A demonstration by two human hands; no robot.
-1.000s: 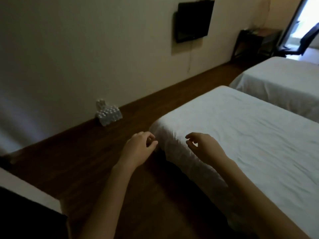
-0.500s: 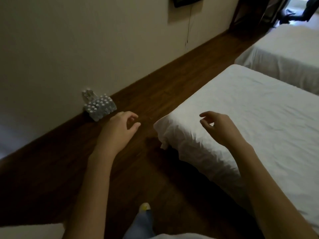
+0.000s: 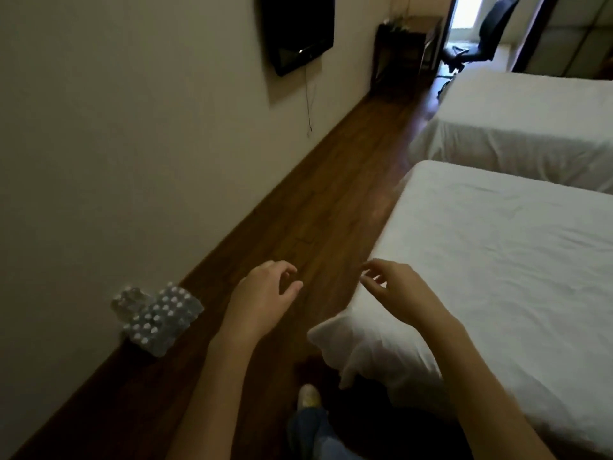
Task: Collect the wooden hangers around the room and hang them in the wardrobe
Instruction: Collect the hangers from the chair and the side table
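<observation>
Both hands were empty, left hand [image 3: 265, 300] & right hand [image 3: 403, 293] with fingers loosely curled over the floor [image 3: 331, 200] beside a white bed [image 3: 497, 260]; no wooden hanger or wardrobe in view; hangers prob. light, stiff, best gripped at the neck.

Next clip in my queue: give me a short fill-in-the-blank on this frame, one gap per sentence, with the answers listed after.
1. The left hand and the right hand both hold ____.
2. The shrink-wrapped pack of water bottles stands on the floor against the ____.
3. The television is mounted on the ____.
4. The sheets on the near bed and the far bed are ____ in colour.

Missing words: nothing; wall; wall; white
</observation>
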